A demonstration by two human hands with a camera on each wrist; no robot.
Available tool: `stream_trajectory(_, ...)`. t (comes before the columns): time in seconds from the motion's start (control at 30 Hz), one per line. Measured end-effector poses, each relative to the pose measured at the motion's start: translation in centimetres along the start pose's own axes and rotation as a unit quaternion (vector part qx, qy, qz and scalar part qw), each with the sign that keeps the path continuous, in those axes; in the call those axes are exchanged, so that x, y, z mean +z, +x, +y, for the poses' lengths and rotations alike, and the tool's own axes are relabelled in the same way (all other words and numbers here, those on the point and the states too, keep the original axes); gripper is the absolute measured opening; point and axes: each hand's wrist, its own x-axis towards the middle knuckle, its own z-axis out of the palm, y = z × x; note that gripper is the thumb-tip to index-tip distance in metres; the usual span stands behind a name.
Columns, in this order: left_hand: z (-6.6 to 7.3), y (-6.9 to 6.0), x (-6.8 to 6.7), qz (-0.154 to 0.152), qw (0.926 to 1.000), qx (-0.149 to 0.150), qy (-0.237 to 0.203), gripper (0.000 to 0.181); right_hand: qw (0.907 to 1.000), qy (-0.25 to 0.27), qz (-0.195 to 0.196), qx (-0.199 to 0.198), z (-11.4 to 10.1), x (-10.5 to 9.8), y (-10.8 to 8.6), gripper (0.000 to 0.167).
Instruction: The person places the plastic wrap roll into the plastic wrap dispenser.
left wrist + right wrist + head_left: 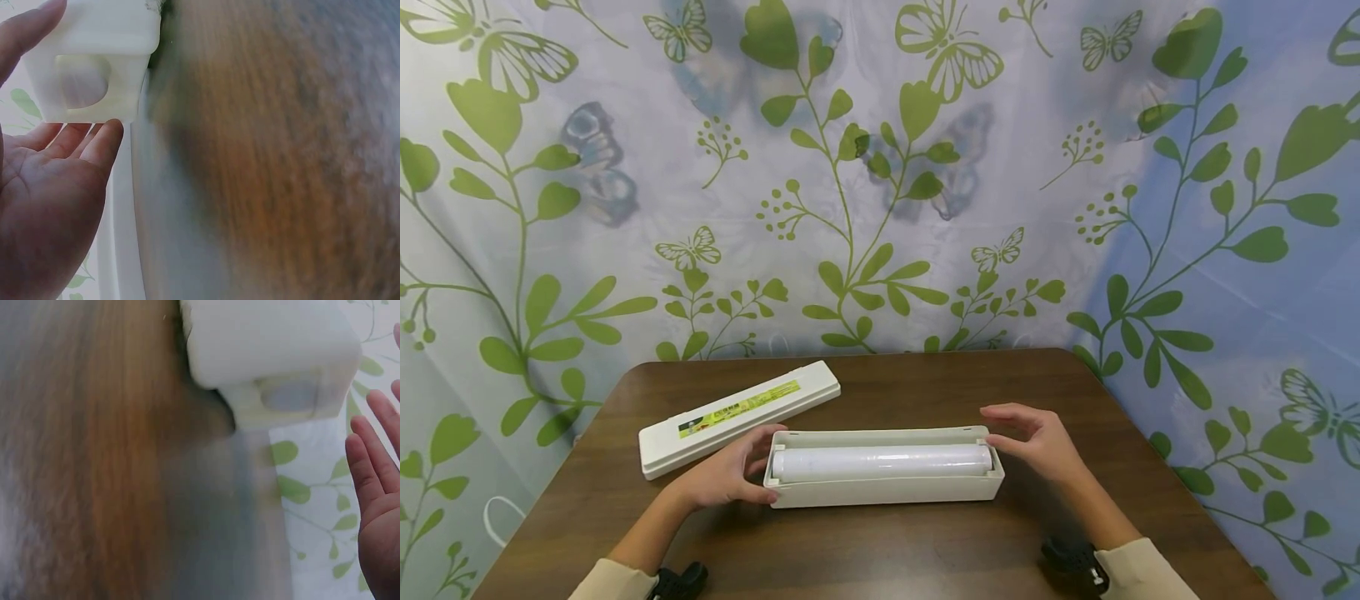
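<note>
A long white open-topped box (887, 492) lies lengthwise before me, holding a glossy white roll (883, 461) that looks like cling film. My left hand (730, 473) holds its left end, thumb at the front corner and fingers toward the back. In the left wrist view, the left hand (56, 187) spans the end wall (125, 87), where part of the roll shows through an opening. My right hand (1037, 442) hovers at the right end with fingers spread. The right wrist view has the right hand's fingers (365, 465) apart from the box (275, 344).
A long white lid (737, 417) with a yellow-green label lies slantwise behind the left hand. Both rest on a brown wooden table (917, 550). A leaf-and-butterfly patterned curtain (865, 192) hangs behind the table and along its sides.
</note>
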Motion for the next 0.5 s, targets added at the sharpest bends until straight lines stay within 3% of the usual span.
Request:
stream_trajectory(0.3,-0.2,-0.1,-0.1,-0.005,0.9999,0.01,-0.01,0.096,0.9972,0.046,-0.026,0.053,1.6,-0.7,-0.8,0.046)
stream_trajectory(0.5,-0.2,-0.1,-0.2,-0.003,0.9998,0.014,-0.009,0.099,0.9927,0.068,-0.076,0.063,2.1,-0.9,-1.1,0.053)
